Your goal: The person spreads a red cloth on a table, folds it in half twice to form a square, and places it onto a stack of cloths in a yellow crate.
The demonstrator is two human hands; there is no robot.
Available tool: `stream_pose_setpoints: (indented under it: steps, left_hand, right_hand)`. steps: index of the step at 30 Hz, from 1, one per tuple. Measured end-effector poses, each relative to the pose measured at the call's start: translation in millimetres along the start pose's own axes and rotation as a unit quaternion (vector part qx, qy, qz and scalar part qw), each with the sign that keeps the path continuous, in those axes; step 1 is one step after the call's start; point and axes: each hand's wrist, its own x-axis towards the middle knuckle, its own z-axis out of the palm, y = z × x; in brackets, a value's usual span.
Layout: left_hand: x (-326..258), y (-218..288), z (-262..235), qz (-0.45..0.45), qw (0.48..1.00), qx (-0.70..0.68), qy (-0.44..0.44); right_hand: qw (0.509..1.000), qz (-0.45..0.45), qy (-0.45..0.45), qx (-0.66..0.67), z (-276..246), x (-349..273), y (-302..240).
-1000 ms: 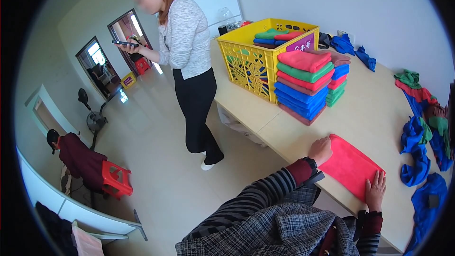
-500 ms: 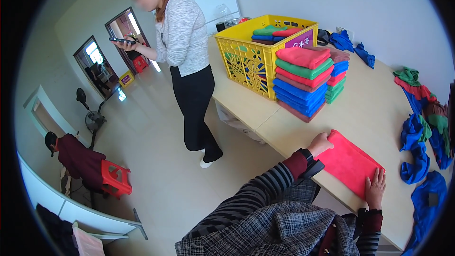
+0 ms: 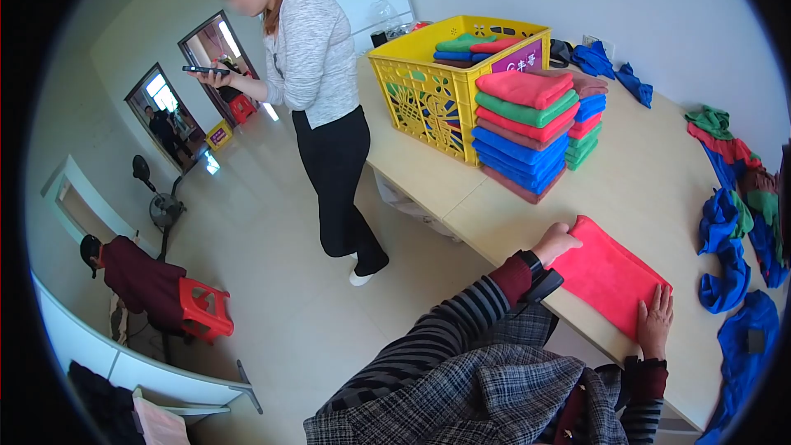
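A folded red towel (image 3: pixel 610 272) lies on the pale wooden table (image 3: pixel 494 222) before me. My left hand (image 3: pixel 558 245) is closed on its left end, the thumb near the far corner and some fingers hidden. My right hand (image 3: pixel 655 321) rests with fingers stretched out on the towel's right end, holding nothing. Beyond the left hand stands a stack of folded blue, green, red and brown towels (image 3: pixel 521 156), with a second stack (image 3: pixel 589 119) just behind it.
A yellow crate (image 3: pixel 424 107) holding folded towels stands behind the stacks. Crumpled blue, red and green cloths (image 3: pixel 721 239) lie along the table's right side. A person (image 3: pixel 317 58) holding a phone stands left of the table; another person (image 3: pixel 144 280) sits farther left.
The view has shifted slightly. Both hands keep nearly the same places on the red towel. A figure in the far doorway has come more into sight.
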Motion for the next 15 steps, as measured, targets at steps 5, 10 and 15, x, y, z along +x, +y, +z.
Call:
stream_pose_setpoints:
  steps: [5,10,15]
  left_hand:
    - [-7,11,-3,-0.027,0.999,-0.036,-0.006]
    - [-8,15,-1,-0.049,0.998,-0.043,-0.010]
    - [-15,16,0,-0.038,0.997,-0.070,-0.024]
  right_hand:
    - [1.000,-0.004,0.001,-0.003,0,0,-2]
    - [1.000,-0.005,0.006,0.000,1,1,0]
    - [1.000,-0.013,0.010,-0.003,0,-1,0]
